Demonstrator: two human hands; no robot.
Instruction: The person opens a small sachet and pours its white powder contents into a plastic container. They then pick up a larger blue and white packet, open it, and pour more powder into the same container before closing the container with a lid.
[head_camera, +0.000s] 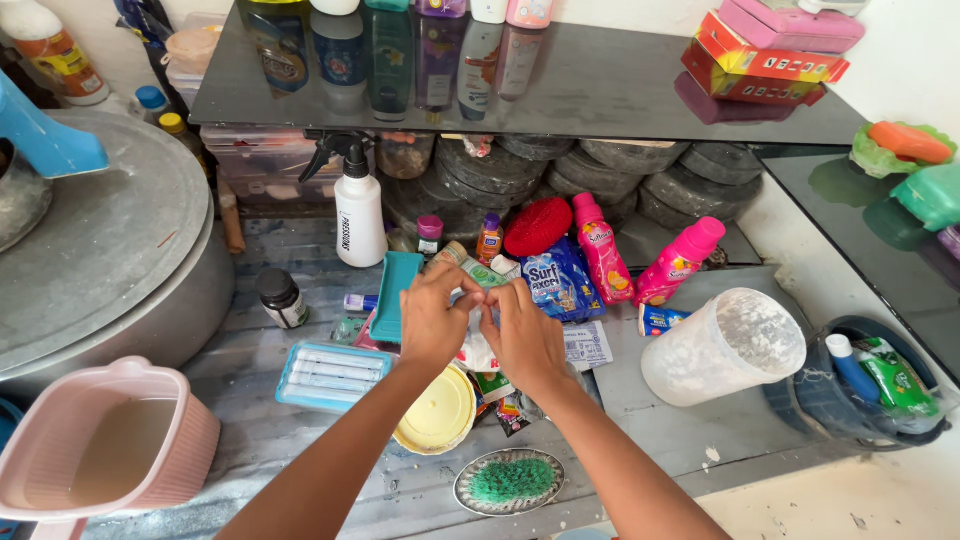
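pinching a small white sachet (478, 318) between them, left hand (432, 322) and right hand (527, 338) meet above the clutter. fingers curl tightly; a yellow lid (437, 413) lies just below.

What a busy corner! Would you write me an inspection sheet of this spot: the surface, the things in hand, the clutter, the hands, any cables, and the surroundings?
Surface: grey, stained counter, crowded with goods.
Things in hand: small white sachet, pinched between both hands above a heap of packets.
Clutter: white spray bottle, two pink bottles, blue detergent packet, teal tray, yellow lid, green scrub brush, dark jar, cloudy plastic jug.
Hands: left hand and right hand both closed on the sachet.
Cables: nothing seen.
Surroundings: glossy dark shelf with bottles and boxes, large metal pot, pink pitcher.
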